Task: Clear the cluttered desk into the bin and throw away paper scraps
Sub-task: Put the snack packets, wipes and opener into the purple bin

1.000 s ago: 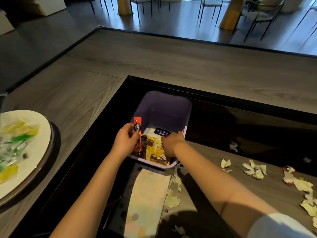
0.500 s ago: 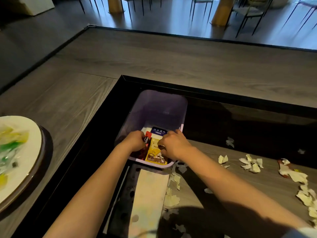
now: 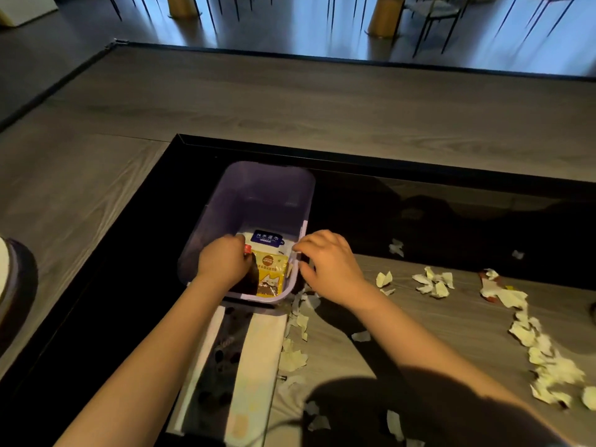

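Room: Dim, with a glossy floor (image 3: 290,24) beyond the desk's far edge. Thin black chair legs (image 3: 430,24) and a gold column base (image 3: 385,21) stood on it.
Surface: A grey wood-grain desk (image 3: 290,101) ran along the far side and the left, wrapping a black sunken recess (image 3: 435,217). A lower stretch of the same wood lay at the near right.
Left edge: The rim of a pale plate (image 3: 2,272) on a dark base was only partly in view.
Bin: A lilac plastic bin (image 3: 309,201) sat in the recess, at the near left corner of the lower wood. It held a white packet with a dark blue label (image 3: 266,237) and a yellow sachet (image 3: 272,274).
Paper scraps: Torn pale paper scraps (image 3: 433,282) lay scattered over the lower wood to the right of the bin. More trailed just beside its near right corner.
Sheet: A long pale patterned sheet (image 3: 258,350) lay just below the bin.
Left hand: The left hand (image 3: 225,264) reached down inside the bin, knuckles up. Its fingers were curled round a red stick packet (image 3: 247,249), of which only the tip showed.
Right hand: The right hand (image 3: 330,267) was at the bin's right rim, palm down and fingers bent. Thumb and forefinger met at the rim, but whether they pinched it could not be told.
Shadow: A dark rounded shadow (image 3: 371,414) fell across the near wood.
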Tool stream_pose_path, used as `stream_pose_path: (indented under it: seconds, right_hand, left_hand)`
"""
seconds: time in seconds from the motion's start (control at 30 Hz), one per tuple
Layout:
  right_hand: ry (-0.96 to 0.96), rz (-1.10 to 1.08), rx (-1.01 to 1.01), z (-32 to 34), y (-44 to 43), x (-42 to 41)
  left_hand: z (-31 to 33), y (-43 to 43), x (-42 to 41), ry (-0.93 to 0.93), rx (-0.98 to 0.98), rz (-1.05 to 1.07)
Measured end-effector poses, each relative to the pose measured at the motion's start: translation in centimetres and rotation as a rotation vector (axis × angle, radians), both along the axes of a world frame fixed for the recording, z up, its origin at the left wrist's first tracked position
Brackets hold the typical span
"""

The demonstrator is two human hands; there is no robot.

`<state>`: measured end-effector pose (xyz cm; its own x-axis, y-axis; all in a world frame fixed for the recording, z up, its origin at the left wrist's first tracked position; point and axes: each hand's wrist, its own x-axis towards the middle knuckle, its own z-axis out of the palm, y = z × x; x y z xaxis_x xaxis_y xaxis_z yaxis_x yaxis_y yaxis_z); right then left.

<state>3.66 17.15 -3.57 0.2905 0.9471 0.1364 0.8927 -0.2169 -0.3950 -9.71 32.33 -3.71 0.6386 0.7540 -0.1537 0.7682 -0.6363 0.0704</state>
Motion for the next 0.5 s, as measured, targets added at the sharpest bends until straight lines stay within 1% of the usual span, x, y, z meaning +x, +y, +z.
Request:
stream_pose_path:
  seconds: [0.13, 0.27, 0.5]
  right_hand:
    - [0.017, -0.098, -0.016, -0.1, -4.2, 2.2]
    - [0.012, -0.196, -0.106, -0.7, -9.3, 5.3]
    - [0.011, -0.411, -0.22, -2.2, -18.6, 11.5]
  left_hand:
    - [2.0, -4.3, 1.9, -0.129, 0.118, -0.107]
    - [2.9, -9.2, 4.7, -0.252, 0.104, -0.23]
    - [1.8, -17.9, 10.6, -0.156, -0.049, -0.324]
